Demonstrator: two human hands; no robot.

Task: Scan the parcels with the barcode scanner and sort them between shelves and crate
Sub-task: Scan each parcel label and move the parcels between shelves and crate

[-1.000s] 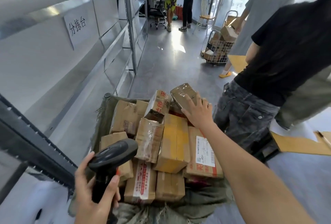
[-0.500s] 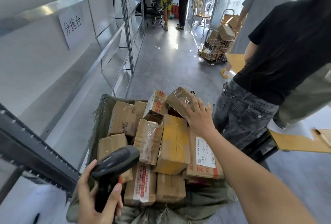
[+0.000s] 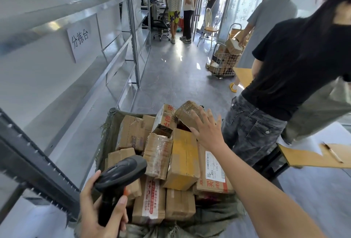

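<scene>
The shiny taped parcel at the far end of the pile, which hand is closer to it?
Right. The right hand reaches out with fingers spread at the taped parcel. The left hand is back at the pile's near end, gripping the barcode scanner.

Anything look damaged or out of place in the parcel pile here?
Yes. The white-and-red box at the back of the pile has a torn, caved lower corner and leans tilted. The tape-wrapped parcel beside it looks crumpled, under the right hand's spread fingers. The other boxes are piled haphazardly, none plainly broken.
</scene>
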